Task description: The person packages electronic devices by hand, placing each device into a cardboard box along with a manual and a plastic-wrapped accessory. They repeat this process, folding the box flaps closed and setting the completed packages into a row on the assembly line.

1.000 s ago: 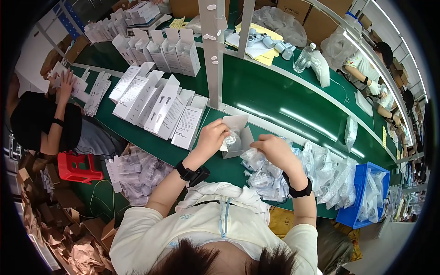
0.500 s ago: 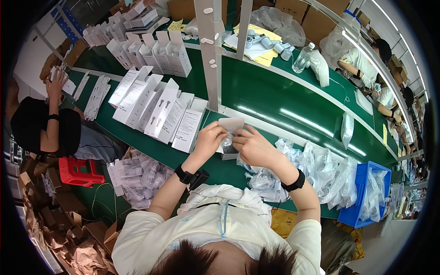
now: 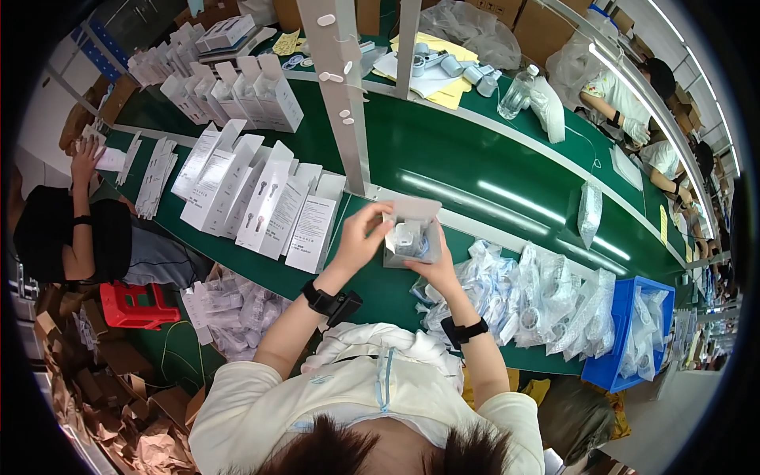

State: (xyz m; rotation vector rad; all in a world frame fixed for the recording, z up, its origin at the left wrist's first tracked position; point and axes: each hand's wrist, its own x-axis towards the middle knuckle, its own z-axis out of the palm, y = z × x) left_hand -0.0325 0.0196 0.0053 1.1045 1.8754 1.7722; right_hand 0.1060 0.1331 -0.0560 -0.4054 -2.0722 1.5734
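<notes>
On the far left a person in a black top [image 3: 67, 233] is handling a white carton, and a red stool [image 3: 138, 305] is standing beside them. Below it, torn brown cardboard [image 3: 146, 427] is heaping up. The green counter [image 3: 380, 291] is running across the room, carrying flat white cartons [image 3: 154, 178] and then a slanting row of white boxes [image 3: 255, 207]; a grey metal post [image 3: 339, 103] is rising just beyond.

In front of the wearer, a small open box [image 3: 393, 259] is sitting between the two hands, over the counter and right of that row. Its mouth is facing up toward the wearer, its flap [image 3: 417, 207] is standing at the far side, and its long axis seems to be running upright, foreshortened from above. A clear-wrapped item [image 3: 409, 235] is lying inside.

The left hand [image 3: 358, 239] is curling at the box's left edge by the flap, thumb and forefinger slightly apart; I can't tell whether that grip is pinching anything. The right hand's [image 3: 439, 271] grip is closing around the right side, thumb on the near edge.

Farther right, bagged goods [image 3: 514, 297] are covering the counter beside a blue bin [image 3: 620, 324], and gloved co-workers [image 3: 621, 99] are working beyond.
</notes>
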